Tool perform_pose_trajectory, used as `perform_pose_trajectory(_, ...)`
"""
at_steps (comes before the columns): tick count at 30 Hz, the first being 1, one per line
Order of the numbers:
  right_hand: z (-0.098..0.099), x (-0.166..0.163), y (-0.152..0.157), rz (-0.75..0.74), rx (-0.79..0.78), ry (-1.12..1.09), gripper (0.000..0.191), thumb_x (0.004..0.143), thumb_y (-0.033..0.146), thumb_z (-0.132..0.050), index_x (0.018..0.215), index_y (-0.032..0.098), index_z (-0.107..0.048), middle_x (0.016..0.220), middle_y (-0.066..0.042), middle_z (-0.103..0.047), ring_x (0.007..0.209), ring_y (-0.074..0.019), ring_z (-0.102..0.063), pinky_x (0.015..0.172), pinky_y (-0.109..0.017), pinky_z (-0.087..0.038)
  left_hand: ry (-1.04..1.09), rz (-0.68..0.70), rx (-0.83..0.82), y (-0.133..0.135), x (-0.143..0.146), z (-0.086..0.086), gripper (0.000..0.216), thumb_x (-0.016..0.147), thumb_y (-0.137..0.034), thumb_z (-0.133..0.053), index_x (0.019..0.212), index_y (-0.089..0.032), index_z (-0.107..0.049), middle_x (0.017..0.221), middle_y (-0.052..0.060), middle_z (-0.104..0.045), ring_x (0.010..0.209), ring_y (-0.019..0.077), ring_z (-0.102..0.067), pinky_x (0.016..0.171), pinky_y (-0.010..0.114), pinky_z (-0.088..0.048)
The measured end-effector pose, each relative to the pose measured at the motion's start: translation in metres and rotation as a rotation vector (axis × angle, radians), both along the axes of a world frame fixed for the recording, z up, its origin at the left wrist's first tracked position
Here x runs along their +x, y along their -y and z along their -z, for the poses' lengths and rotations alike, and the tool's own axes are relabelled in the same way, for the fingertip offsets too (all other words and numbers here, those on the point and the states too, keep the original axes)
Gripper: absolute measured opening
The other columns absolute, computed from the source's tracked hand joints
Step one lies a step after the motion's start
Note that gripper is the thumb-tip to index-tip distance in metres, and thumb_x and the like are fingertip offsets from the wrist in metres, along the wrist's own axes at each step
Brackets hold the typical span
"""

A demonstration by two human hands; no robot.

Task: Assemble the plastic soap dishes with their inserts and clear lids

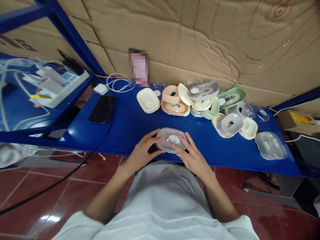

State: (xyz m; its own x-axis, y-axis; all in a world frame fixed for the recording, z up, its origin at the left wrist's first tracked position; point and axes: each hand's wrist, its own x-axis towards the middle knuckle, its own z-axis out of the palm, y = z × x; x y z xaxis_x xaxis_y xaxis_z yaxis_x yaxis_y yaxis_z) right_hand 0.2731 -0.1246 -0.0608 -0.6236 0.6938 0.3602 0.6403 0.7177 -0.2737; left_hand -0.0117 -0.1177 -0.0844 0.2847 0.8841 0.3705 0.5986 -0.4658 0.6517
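Note:
A grey oval soap dish (165, 144) with a clear lid and a round white sticker is at the front edge of the blue table, in front of my body. My left hand (143, 150) grips its left end, thumb along the near side and fingers at the far side. Over its right end lies my right hand (193, 156), fingers apart and pressed on the lid and rim. Behind it are more dish parts: a cream tray (148, 100), peach pieces (172, 103), a light green piece (212, 109) and a pale grey piece (232, 124).
A lidded clear dish (271, 145) sits at the table's right end. A dark phone (102, 109) lies at left, crossed by a black cable. Another phone (139, 68) leans against the cardboard wall (162, 33). Power strips (57, 86) and white cables are at far left.

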Motion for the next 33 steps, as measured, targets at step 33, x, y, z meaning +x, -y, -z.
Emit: perform_pose_trajectory(33, -0.009, 0.461, -0.040, 1.692, 0.193, -0.167, 0.084, 0.079, 0.061, -0.089, 0.132, -0.003, -0.076, 0.127, -0.038, -0.068, 0.132, -0.0470, -0.066, 0.107, -0.059, -0.049, -0.077, -0.017, 0.037, 0.002, 0.011, -0.007, 0.029, 0.109, -0.035, -0.060, 0.136, -0.028, -0.069, 0.137, 0.008, -0.072, 0.126, 0.0238, -0.072, 0.109, 0.042, -0.062)
